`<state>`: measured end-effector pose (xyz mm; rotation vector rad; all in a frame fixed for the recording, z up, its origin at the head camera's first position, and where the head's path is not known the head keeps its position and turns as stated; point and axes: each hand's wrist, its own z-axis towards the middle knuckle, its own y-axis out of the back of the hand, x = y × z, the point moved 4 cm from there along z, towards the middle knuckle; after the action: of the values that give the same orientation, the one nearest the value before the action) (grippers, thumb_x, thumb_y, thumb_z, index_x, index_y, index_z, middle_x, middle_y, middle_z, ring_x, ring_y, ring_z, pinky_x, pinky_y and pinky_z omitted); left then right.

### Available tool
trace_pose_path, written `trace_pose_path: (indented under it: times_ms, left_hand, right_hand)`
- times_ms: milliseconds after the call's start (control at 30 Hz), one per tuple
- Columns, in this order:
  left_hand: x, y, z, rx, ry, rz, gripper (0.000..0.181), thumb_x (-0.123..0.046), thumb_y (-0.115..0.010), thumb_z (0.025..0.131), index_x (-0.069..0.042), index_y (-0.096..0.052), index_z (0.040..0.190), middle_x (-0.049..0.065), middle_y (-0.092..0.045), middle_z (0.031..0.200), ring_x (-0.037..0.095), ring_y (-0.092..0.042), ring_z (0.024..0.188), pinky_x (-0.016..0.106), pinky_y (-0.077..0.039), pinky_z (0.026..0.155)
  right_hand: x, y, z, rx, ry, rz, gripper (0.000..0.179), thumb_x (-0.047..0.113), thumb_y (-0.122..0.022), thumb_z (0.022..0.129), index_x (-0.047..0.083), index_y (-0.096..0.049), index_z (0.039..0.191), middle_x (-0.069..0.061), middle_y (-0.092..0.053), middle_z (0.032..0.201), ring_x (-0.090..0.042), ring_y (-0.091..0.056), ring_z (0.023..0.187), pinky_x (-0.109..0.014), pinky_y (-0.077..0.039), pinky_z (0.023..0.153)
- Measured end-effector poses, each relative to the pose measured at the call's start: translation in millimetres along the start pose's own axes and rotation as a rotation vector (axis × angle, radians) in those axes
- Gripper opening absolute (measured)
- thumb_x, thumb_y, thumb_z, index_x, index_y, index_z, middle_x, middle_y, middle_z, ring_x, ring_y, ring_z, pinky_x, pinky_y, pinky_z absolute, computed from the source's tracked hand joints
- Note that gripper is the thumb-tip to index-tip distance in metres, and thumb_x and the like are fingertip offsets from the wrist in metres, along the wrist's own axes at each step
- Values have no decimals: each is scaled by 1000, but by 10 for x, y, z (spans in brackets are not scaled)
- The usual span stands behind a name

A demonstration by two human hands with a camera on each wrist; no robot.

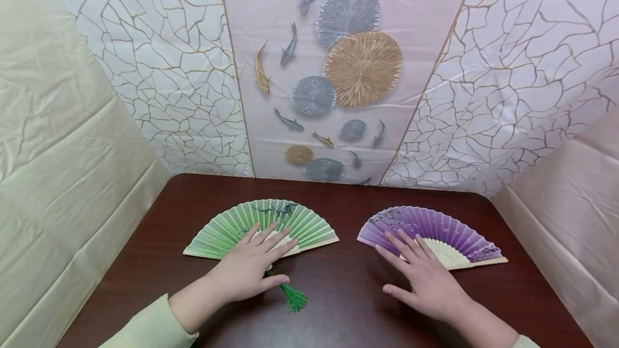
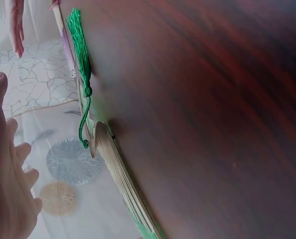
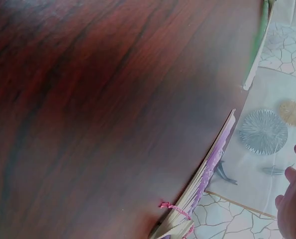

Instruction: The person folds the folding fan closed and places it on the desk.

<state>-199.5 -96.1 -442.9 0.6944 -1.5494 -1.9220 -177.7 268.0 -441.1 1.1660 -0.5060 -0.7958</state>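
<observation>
Evidently nearest, at lower centre-left of the frame, the left hand [image 1: 249,270] lies palm down, fingers straight and slightly parted, above the unfolded fan of pleated green cloth with pale slatted ribs [image 1: 224,230]; at lower right, the right hand [image 1: 425,283] is likewise extended above the unfolded fan of pleated purple cloth with pale slatted ribs [image 1: 447,230]. The wrist views show a gap beneath the fingers: both hands are empty. A green thread tassel [image 1: 295,298], presumably limp, trails from the green fan's pivot; a pink cord [image 3: 175,207] marks the purple fan's base in the right wrist view. Both fans lie on the dark reddish-brown worktop [image 1: 338,316], left and right of centre. Each is probably light, with stiff but fragile ribs and soft cloth easily creased; the outer guard sticks near the pivot should offer the safest hold. Farthest, a printed fabric backdrop [image 1: 425,9] fills the upper frame.
</observation>
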Motion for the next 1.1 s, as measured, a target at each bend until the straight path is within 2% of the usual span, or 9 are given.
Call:
trace_pose_path:
  times_ms: [200,333,400,767,933,1100]
  left_hand:
    - [-22,-23,33,9,13,-12,73,-62,-51,96,-34,-25,158,-4,-18,164,23,-9,152,51,-7,121]
    - [-43,-41,76,-5,0,23,72,-68,-40,97,-34,-25,158,-5,-18,164,22,-11,151,52,-11,121]
    - [-51,-49,91,-15,-8,35,72,-69,-35,97,-33,-26,158,-3,-20,164,24,-15,151,53,-14,120]
    - [-92,-51,203,35,18,46,73,-71,-25,97,-32,-21,159,-3,-18,164,24,-12,151,52,-11,121]
    - [-110,-68,245,57,25,41,73,-70,-28,98,-32,-19,159,-2,-17,165,25,-11,151,53,-13,121]
    - [-127,-93,277,55,38,19,72,-63,-42,98,-32,-19,159,-2,-18,164,25,-13,151,54,-12,120]
  right_hand:
    - [-53,-2,-3,3,-9,-14,79,52,-71,85,27,-40,153,-8,-32,159,-35,-25,146,-46,-5,122]
    - [-101,-8,-21,0,-26,-7,79,51,-72,84,28,-40,153,-8,-33,159,-36,-26,145,-47,-7,122]
    - [-120,-14,-32,-6,-30,-10,79,50,-73,84,27,-41,152,-9,-35,158,-36,-27,145,-50,-13,120]
    - [-223,18,-65,-31,-40,-8,76,47,-74,84,21,-46,149,-12,-39,155,-35,-29,144,-36,4,122]
    - [-288,13,-81,-20,-62,-1,75,47,-73,85,21,-46,150,-11,-37,156,-37,-30,143,-34,4,122]
    - [-351,12,-98,-34,-61,-13,72,50,-68,88,20,-46,149,-15,-40,153,-37,-31,142,-35,2,122]
